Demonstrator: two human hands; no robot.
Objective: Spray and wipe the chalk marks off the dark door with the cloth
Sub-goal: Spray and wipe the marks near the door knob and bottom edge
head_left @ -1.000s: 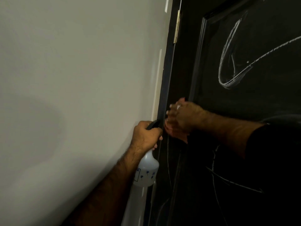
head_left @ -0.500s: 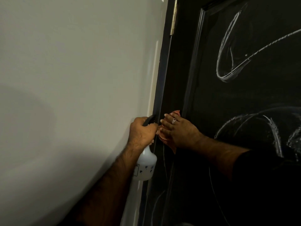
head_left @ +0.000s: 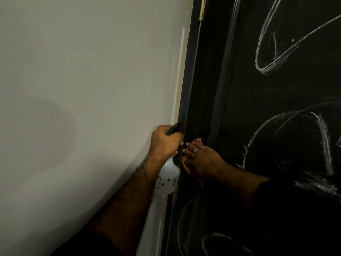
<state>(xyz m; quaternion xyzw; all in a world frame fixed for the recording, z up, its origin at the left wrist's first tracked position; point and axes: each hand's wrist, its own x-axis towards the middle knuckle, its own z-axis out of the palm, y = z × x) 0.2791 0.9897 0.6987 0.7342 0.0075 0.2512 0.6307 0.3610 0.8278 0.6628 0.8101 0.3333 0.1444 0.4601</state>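
The dark door (head_left: 258, 93) fills the right half of the view, with white chalk loops (head_left: 273, 58) on its upper panel, a large arc (head_left: 321, 133) at mid height and fainter lines low down. My left hand (head_left: 165, 142) grips the black trigger head of a white spray bottle (head_left: 168, 179) beside the door's left edge. My right hand (head_left: 200, 159) presses a reddish cloth (head_left: 186, 166) flat against the door's left stile, close to the left hand. Most of the cloth is hidden under the hand.
A pale wall (head_left: 83, 89) takes up the left half, with a light door frame strip (head_left: 178, 80) along the door's edge. A brass hinge (head_left: 202, 8) sits at the top of the door edge.
My right hand with the cloth has slid down the door's left stile. My left hand with the bottle stayed beside the door edge. The view shifted downward, revealing the lower chalk arc.
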